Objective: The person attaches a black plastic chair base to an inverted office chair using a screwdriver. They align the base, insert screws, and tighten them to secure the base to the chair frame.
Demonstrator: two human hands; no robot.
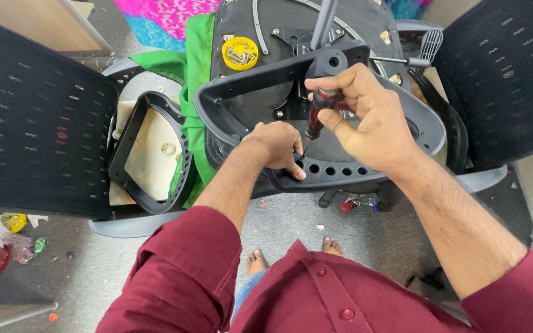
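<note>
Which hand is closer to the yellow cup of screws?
Left. The left hand rests on the grey chair frame, below the yellow cup. The right hand, holding the screwdriver, is farther off to its right.

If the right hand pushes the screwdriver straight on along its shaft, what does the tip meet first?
Probably the grey plastic frame at its row of holes, right beside the left hand fingertips; depth is hard to judge.

Grey speckled concrete floor (291,225), littered with small scraps. Left of it stands a black perforated mesh chair back (32,117); a second black mesh panel (504,80) stands right. Pink patterned cloth (168,15) lies beyond. Crumpled coloured wrappers (7,237) sit lower left.
</note>
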